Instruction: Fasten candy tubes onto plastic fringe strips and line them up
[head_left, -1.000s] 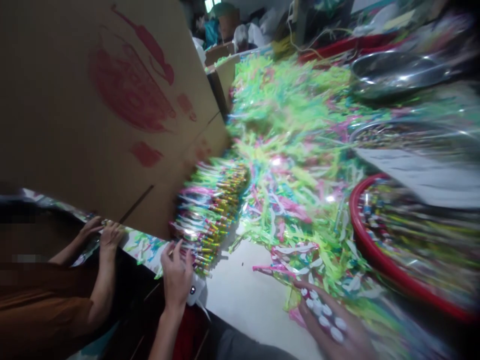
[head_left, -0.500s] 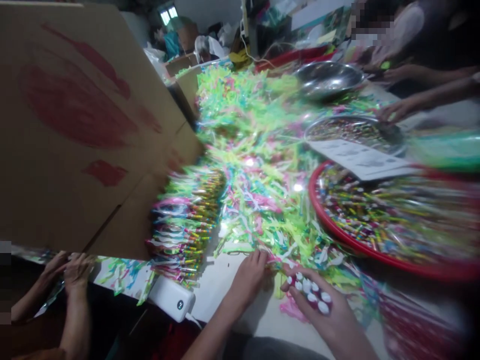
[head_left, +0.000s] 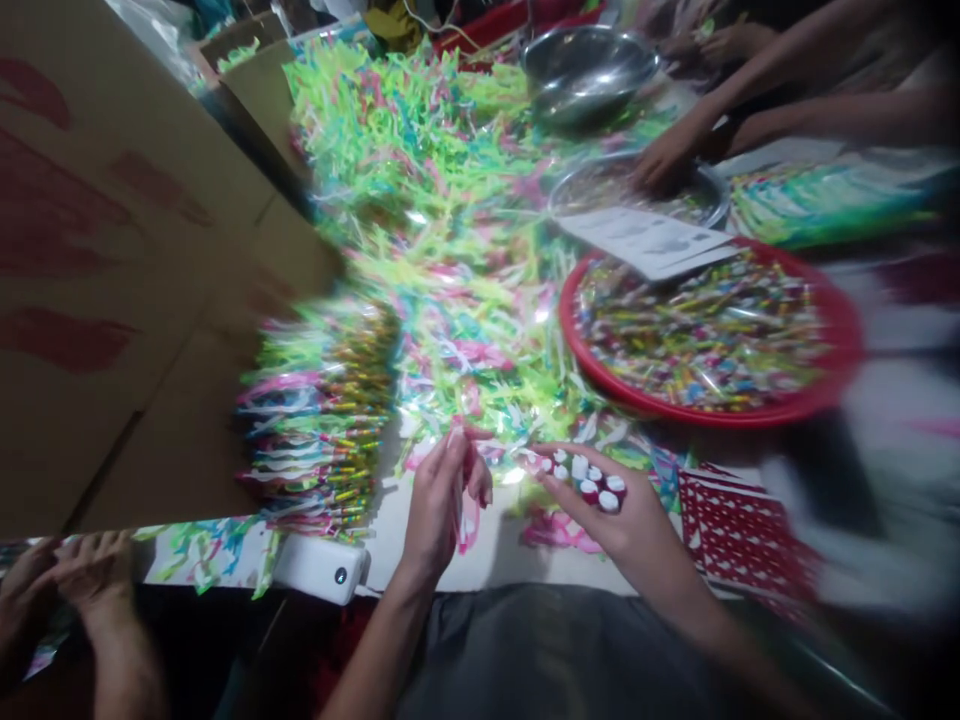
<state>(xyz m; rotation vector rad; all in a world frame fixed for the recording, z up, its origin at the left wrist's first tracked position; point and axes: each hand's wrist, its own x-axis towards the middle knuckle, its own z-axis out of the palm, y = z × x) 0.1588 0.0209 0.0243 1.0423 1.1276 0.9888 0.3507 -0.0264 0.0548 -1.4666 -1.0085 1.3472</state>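
A thin pink plastic streamer (head_left: pixel 465 520) gets pinched by the left hand (head_left: pixel 439 510), lol. Small white-capped red tubes (head_left: pixel 592 485) are clutched in the right hand (head_left: pixel 626 525).

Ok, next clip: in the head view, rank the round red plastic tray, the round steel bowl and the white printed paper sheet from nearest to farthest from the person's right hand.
From the right hand, nearest first:
1. Round red plastic tray: directly ahead of the hand.
2. White printed paper sheet: across the tray's far rim.
3. Round steel bowl: farthest, toward the table's far end.
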